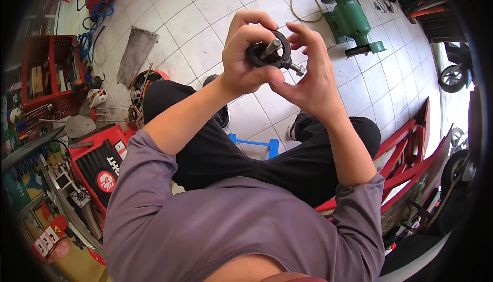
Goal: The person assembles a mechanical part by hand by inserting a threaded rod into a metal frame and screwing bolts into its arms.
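Observation:
My left hand (241, 59) is closed on a dark metal ring (286, 46), its thumb along the lower rim. A grey round pin (270, 49) stands up inside the ring's opening. From the ring's lower right side sticks out a threaded bolt (297, 69) with nuts near its end. My right hand (319, 79) curves around that side, thumb and fingers wide apart, with the bolt in the gap between them. Its fingertips are close to the ring's rim; whether they touch it I cannot tell. Both hands are held above the tiled floor, beyond my knees.
A green bench grinder (352, 21) lies on the tiled floor (262, 110) at the far right. Between my feet shows a blue stool or frame (273, 148). At left are a tool-filled bucket (137, 89), a red toolbox (87, 151) and a red shelf (43, 66). Red metal frames (400, 179) stand at right.

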